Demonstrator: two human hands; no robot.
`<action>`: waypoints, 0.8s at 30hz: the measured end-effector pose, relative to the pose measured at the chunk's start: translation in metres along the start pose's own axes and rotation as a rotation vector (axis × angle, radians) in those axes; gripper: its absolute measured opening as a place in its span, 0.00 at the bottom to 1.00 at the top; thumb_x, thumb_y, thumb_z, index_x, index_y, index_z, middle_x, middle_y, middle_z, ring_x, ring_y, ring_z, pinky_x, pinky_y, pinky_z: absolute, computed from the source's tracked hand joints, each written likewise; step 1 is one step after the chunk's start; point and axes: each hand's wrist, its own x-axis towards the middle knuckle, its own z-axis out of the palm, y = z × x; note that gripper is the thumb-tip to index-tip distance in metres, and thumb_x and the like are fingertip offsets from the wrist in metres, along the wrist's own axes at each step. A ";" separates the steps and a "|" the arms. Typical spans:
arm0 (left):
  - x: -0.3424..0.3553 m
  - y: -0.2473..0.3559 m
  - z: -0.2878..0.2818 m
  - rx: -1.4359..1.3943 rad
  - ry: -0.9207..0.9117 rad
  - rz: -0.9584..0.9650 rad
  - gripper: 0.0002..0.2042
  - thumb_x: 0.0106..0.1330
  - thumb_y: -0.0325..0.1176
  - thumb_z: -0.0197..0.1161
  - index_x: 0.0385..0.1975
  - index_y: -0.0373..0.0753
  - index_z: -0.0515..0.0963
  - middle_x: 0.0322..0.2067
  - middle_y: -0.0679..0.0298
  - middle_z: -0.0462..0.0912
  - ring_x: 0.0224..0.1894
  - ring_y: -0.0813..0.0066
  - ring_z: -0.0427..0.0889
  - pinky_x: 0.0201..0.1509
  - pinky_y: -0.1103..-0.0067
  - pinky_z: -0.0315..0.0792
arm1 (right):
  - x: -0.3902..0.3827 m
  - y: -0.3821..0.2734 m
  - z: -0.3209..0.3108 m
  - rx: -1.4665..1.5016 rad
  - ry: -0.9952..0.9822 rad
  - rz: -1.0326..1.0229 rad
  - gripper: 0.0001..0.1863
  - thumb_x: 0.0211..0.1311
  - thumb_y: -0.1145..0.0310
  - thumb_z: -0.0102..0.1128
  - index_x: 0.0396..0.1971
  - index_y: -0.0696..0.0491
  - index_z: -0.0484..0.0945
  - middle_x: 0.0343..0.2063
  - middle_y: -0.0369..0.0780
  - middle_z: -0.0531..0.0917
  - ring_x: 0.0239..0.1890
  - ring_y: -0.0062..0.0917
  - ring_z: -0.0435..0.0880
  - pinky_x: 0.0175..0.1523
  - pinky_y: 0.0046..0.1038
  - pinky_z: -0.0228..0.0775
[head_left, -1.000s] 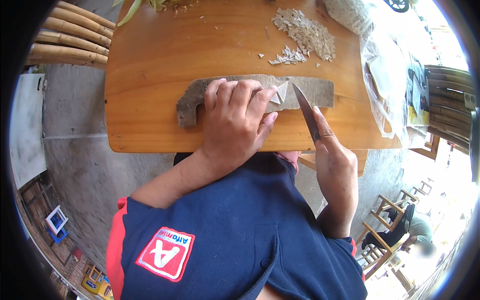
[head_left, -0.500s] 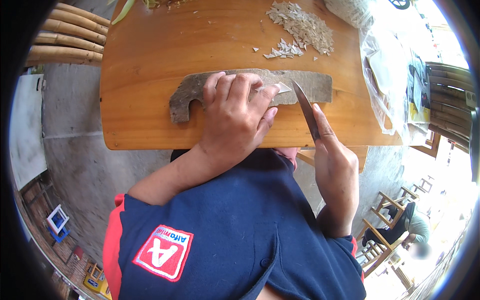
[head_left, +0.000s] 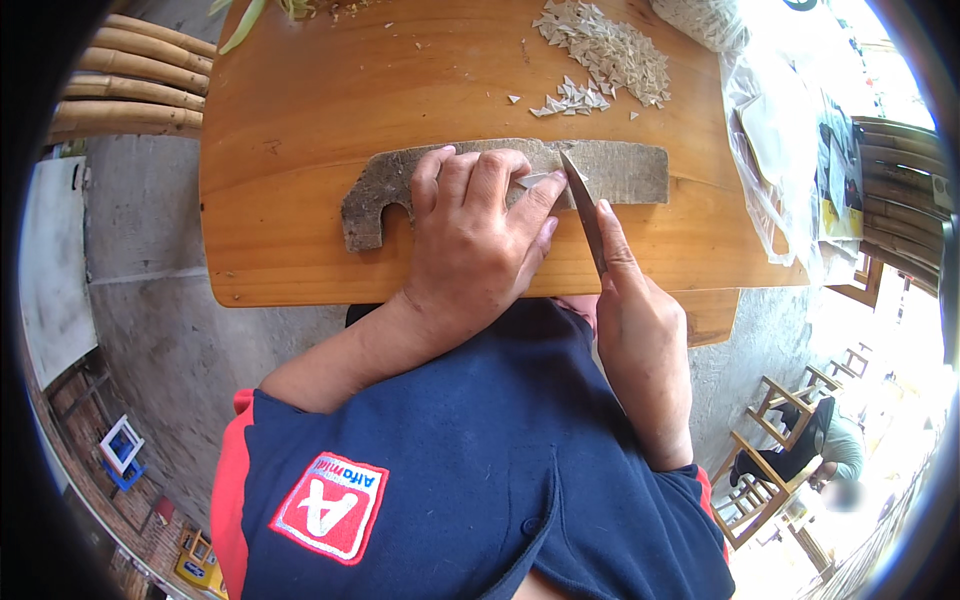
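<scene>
A worn wooden board with a hooked left end lies near the front edge of the table. My left hand rests over it, fingers bent, pressing down a thin whitish strip that is mostly hidden under the fingers. My right hand is closed round the knife, its index finger stretched along the back; the handle is hidden in the palm. The knife's dark blade points away from me and lies across the strip's right end, close beside my left fingertips.
On the wooden table, a heap of small whitish triangular pieces sits beyond the board, with a smaller cluster nearer. Clear plastic bags stand at the right edge. Green peelings lie far left. A person sits at the right.
My right hand has moved left with the knife, bringing the blade from beside the strip's tip onto its right end. My left hand stays nearly in place.
</scene>
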 end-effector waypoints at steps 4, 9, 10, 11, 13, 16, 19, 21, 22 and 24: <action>0.000 0.001 0.001 0.003 0.005 -0.006 0.18 0.61 0.37 0.71 0.51 0.44 0.86 0.48 0.63 0.76 0.54 0.65 0.73 0.69 0.54 0.59 | 0.000 -0.002 0.001 -0.026 0.006 0.007 0.47 0.56 0.83 0.67 0.77 0.48 0.61 0.27 0.48 0.83 0.27 0.41 0.86 0.34 0.40 0.82; 0.000 0.001 -0.001 0.007 -0.004 -0.013 0.18 0.61 0.36 0.72 0.53 0.46 0.85 0.48 0.63 0.77 0.53 0.63 0.74 0.67 0.55 0.62 | -0.006 -0.004 0.013 -0.133 0.014 0.029 0.48 0.56 0.82 0.64 0.79 0.47 0.59 0.24 0.44 0.79 0.22 0.37 0.83 0.31 0.38 0.80; 0.000 0.002 -0.002 0.010 -0.010 -0.015 0.19 0.61 0.35 0.72 0.53 0.47 0.84 0.48 0.63 0.77 0.52 0.63 0.74 0.66 0.56 0.63 | -0.006 -0.005 0.015 -0.162 0.009 0.035 0.49 0.55 0.83 0.63 0.79 0.48 0.58 0.23 0.43 0.78 0.22 0.36 0.82 0.30 0.37 0.80; 0.000 0.001 -0.002 0.007 -0.008 -0.015 0.19 0.61 0.35 0.72 0.53 0.47 0.84 0.48 0.63 0.77 0.52 0.63 0.74 0.66 0.56 0.63 | -0.007 -0.007 0.018 -0.190 0.003 0.041 0.49 0.55 0.83 0.62 0.79 0.48 0.58 0.23 0.42 0.77 0.21 0.35 0.82 0.29 0.37 0.80; 0.000 0.001 -0.002 0.001 -0.007 -0.015 0.18 0.61 0.35 0.72 0.53 0.47 0.85 0.48 0.63 0.77 0.52 0.63 0.74 0.66 0.56 0.63 | -0.005 -0.010 0.021 -0.221 0.016 0.034 0.49 0.53 0.83 0.60 0.80 0.49 0.57 0.22 0.41 0.75 0.19 0.33 0.80 0.28 0.35 0.79; 0.000 0.001 -0.002 0.002 -0.007 -0.019 0.18 0.61 0.35 0.72 0.52 0.47 0.85 0.48 0.63 0.77 0.52 0.63 0.74 0.65 0.56 0.63 | 0.000 -0.013 0.023 -0.242 0.047 0.007 0.50 0.52 0.83 0.58 0.80 0.51 0.56 0.22 0.41 0.75 0.19 0.32 0.79 0.27 0.34 0.78; -0.001 0.000 0.002 0.005 0.008 -0.016 0.16 0.61 0.36 0.71 0.49 0.45 0.86 0.48 0.64 0.76 0.53 0.64 0.73 0.67 0.55 0.61 | 0.001 -0.015 0.023 -0.291 0.032 0.017 0.50 0.53 0.83 0.59 0.80 0.51 0.56 0.22 0.41 0.76 0.19 0.32 0.80 0.27 0.35 0.78; -0.001 0.000 0.001 0.008 0.007 -0.018 0.17 0.61 0.35 0.72 0.51 0.47 0.85 0.47 0.64 0.77 0.52 0.63 0.74 0.65 0.57 0.63 | -0.001 -0.015 0.021 -0.316 0.019 0.032 0.49 0.54 0.81 0.60 0.80 0.50 0.56 0.22 0.41 0.76 0.19 0.32 0.80 0.28 0.35 0.78; -0.001 0.001 0.000 0.011 0.008 -0.019 0.17 0.61 0.35 0.72 0.52 0.48 0.85 0.47 0.64 0.77 0.51 0.63 0.75 0.64 0.57 0.64 | -0.003 -0.015 0.020 -0.303 0.013 0.036 0.48 0.56 0.80 0.61 0.80 0.50 0.57 0.22 0.41 0.76 0.19 0.33 0.81 0.28 0.35 0.78; 0.000 0.001 0.000 0.012 0.025 -0.020 0.17 0.61 0.34 0.72 0.52 0.48 0.85 0.47 0.64 0.77 0.51 0.63 0.75 0.64 0.57 0.64 | -0.008 -0.015 0.016 -0.278 0.002 0.047 0.46 0.60 0.78 0.64 0.79 0.50 0.57 0.20 0.40 0.75 0.20 0.33 0.81 0.28 0.36 0.79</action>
